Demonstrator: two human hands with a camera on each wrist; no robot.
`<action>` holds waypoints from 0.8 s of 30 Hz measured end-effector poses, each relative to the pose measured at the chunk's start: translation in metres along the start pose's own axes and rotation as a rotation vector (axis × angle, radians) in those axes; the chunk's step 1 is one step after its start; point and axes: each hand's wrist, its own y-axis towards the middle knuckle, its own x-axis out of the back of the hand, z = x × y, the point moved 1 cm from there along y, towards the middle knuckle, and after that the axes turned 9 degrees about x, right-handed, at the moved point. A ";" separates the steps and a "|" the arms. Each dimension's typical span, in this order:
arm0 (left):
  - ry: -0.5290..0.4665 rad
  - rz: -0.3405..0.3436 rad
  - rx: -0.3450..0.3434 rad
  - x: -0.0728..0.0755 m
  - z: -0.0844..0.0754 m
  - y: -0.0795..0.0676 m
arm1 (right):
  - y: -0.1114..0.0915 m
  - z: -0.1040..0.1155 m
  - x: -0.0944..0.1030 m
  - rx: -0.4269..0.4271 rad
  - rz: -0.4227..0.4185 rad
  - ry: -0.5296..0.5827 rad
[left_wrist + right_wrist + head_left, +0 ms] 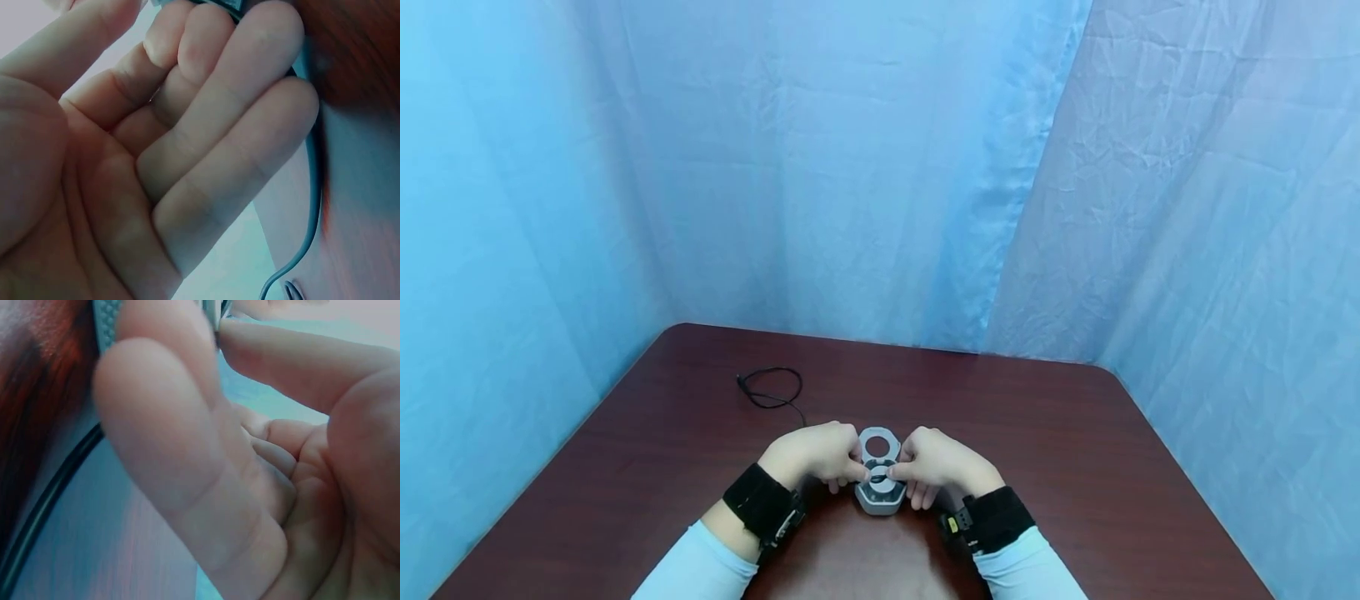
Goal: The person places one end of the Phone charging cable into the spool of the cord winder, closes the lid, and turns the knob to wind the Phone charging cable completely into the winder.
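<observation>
A small grey octagonal case (880,503) sits on the table near its front, its lid (892,438) with a round window raised at the back. Inside it lies a pale round piece with a dark mark in its middle. My left hand (826,452) grips the case from the left, thumb tip over the round piece. From the right, my right hand (943,460) holds it the same way, thumb over the opening. The right wrist view shows a dimpled grey side (107,322) by the fingertips. Fingers hide most of the case in both wrist views.
A thin black cable (801,385) lies looped on the dark red-brown table (1037,433) beyond the left hand, its near end running behind that hand. Light blue curtains (865,167) hang around the table's far and side edges. Both wrists wear black straps.
</observation>
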 end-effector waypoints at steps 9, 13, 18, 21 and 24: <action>-0.025 0.025 0.006 -0.001 -0.001 0.002 | 0.000 -0.003 -0.003 -0.048 -0.014 0.073; -0.034 0.028 0.006 -0.001 -0.001 0.003 | 0.002 -0.003 -0.001 -0.071 -0.023 0.042; -0.050 0.030 0.008 0.001 -0.001 0.005 | 0.002 0.000 0.000 -0.095 -0.025 0.024; -0.060 0.033 0.014 0.001 -0.001 0.005 | 0.002 0.003 0.000 -0.098 -0.020 0.017; -0.063 0.033 0.021 0.002 -0.001 0.005 | 0.001 0.007 0.000 -0.090 -0.022 -0.005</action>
